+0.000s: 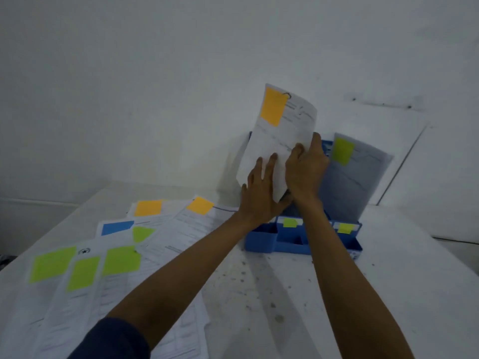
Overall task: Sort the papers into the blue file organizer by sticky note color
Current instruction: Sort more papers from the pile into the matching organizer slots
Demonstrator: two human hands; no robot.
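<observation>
A white paper with an orange sticky note (278, 133) stands upright over the left end of the blue file organizer (261, 240). My right hand (305, 169) grips its right edge, thumb on the front. My left hand (259, 193) presses flat against the paper's lower front with straight fingers. Another paper with a green sticky note (355, 174) stands in a slot further right. Small green (290, 222) and yellow (346, 228) labels mark the organizer's front.
Several loose papers (116, 257) with green, orange and blue sticky notes lie spread over the white table's left half. A white wall stands close behind the organizer. The table surface (259, 294) in front of the organizer is speckled with dirt.
</observation>
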